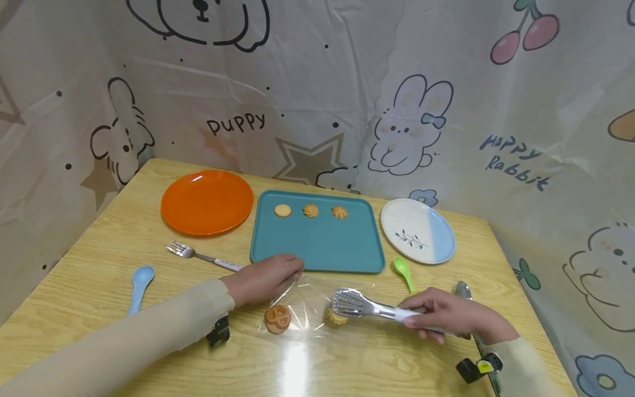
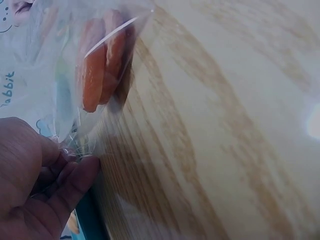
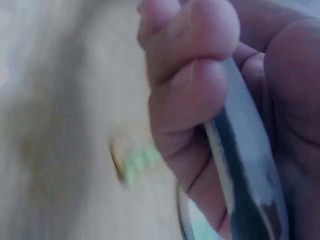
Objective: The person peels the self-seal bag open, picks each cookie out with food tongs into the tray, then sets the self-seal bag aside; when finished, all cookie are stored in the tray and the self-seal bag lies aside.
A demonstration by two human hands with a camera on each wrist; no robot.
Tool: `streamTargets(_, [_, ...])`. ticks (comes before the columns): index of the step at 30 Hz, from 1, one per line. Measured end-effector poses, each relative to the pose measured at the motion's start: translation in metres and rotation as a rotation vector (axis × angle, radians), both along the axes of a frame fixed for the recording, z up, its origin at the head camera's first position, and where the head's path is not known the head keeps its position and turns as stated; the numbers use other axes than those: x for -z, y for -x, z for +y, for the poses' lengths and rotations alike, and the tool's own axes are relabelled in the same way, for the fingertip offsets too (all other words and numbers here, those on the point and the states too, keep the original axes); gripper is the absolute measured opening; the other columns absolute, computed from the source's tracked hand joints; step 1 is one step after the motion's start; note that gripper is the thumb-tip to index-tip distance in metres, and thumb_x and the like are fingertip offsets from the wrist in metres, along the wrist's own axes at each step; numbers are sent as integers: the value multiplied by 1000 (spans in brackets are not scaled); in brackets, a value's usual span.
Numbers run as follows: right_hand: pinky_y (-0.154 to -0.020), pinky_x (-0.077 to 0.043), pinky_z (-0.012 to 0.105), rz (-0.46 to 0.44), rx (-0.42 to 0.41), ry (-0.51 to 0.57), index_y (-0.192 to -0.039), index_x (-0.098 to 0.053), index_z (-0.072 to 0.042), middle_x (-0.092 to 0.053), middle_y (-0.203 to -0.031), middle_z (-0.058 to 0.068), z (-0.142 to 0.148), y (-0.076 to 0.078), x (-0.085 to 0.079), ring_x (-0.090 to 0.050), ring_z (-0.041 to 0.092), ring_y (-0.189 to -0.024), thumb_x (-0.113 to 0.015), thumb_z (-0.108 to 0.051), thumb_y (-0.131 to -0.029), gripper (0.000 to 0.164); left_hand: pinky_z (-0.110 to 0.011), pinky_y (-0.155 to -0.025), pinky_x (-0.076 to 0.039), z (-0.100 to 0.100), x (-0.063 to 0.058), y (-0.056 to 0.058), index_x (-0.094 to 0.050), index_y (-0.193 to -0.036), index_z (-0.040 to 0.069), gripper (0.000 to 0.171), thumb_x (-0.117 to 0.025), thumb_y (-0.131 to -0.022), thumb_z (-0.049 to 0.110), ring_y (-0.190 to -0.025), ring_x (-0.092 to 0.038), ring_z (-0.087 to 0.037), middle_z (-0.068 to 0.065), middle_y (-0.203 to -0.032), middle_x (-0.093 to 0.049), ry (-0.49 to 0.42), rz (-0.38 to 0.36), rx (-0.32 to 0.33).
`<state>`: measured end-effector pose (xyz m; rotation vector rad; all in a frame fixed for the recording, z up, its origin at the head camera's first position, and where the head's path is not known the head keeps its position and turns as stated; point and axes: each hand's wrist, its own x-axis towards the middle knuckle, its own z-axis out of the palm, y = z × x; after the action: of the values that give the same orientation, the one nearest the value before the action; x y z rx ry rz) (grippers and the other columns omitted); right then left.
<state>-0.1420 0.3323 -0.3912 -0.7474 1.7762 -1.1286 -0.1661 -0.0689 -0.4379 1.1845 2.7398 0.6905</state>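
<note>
Near the front of the table, a clear plastic bag (image 1: pixel 308 302) has its upper left corner pinched between my left hand's (image 1: pixel 268 277) thumb and fingertips. Round brown cookies (image 2: pixel 102 62), two pressed side by side, show inside the bag in the left wrist view. My right hand (image 1: pixel 451 315) grips metal tongs (image 1: pixel 366 306) by the handle, with fingers curled round it. The slotted tong head lies over the bag's right part, at a pale yellow cookie (image 1: pixel 339 318). Whether the tongs clamp that cookie, I cannot tell.
Behind the bag is a teal tray (image 1: pixel 317 242) with three small cookies along its back. An orange plate (image 1: pixel 208 203) is at left, a white-and-blue plate (image 1: pixel 418 231) at right. A fork (image 1: pixel 198 255), blue spoon (image 1: pixel 142 281) and green spoon (image 1: pixel 403 268) lie around.
</note>
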Motion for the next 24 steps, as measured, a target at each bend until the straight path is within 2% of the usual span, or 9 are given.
streamTargets(3, [-36, -39, 45, -38, 54, 11, -123, -55, 10, -50, -71, 32, 32, -2, -9, -36, 40, -43, -44, -5, -102, 28, -22, -65, -39, 0, -1, 0, -53, -89, 14, 16, -46, -103, 17, -72, -43, -9, 7, -77, -45, 5, -3, 1])
streamTargets(6, [-41, -44, 41, -26, 117, 18, -125, -53, 11, -50, -73, 30, 60, 1, -19, -36, 39, -45, -39, -2, -103, 29, -22, -66, -40, 0, -3, -1, -54, -89, 14, 16, -46, -103, 17, -72, -44, -9, 6, -77, -47, -4, -16, -1])
streamTargets(10, [-48, -49, 35, 59, 183, -11, -126, -53, 7, -57, -73, 14, 69, 16, -26, -38, 35, -48, -37, -4, -104, 30, -22, -66, -40, 0, -3, -2, -55, -89, 13, 15, -47, -102, 15, -72, -45, -9, 6, -77, -47, -18, -29, -3])
streamTargets(13, [-48, -48, 33, 124, 195, -79, -125, -55, 4, -61, -74, 2, 48, 32, -27, -43, 25, -46, -43, -12, -104, 30, -22, -65, -40, 1, -2, -3, -54, -89, 13, 15, -47, -102, 15, -72, -44, -9, 6, -76, -46, -22, -31, 0])
streamTargets(15, [-47, -47, 31, 158, 183, -133, -123, -58, 1, -61, -72, 0, 22, 44, -27, -46, 18, -45, -47, -18, -103, 30, -21, -65, -40, 3, -1, -2, -54, -89, 13, 15, -47, -102, 15, -72, -44, -10, 6, -76, -46, -25, -33, 5])
streamTargets(17, [-46, -47, 30, 201, 161, -169, -119, -61, -1, -60, -69, 3, -8, 58, -26, -49, 13, -46, -52, -24, -101, 30, -22, -65, -39, 3, 0, -1, -54, -89, 14, 15, -47, -102, 16, -72, -44, -10, 6, -76, -45, -24, -30, 3])
streamTargets(21, [-46, -46, 32, 246, 133, -202, -114, -64, -4, -61, -70, 12, -70, 88, -21, -49, 12, -46, -57, -30, -98, 32, -22, -66, -40, 3, 0, -1, -54, -90, 14, 13, -48, -102, 16, -73, -44, -10, 6, -77, -46, -25, -24, -14])
streamTargets(24, [-47, -44, 33, 224, 136, -227, -117, -65, -6, -62, -76, 22, -104, 104, -15, -50, 12, -47, -59, -31, -97, 32, -22, -66, -40, 2, 0, -2, -53, -89, 14, 13, -49, -101, 16, -73, -45, -10, 6, -77, -45, -27, -25, -23])
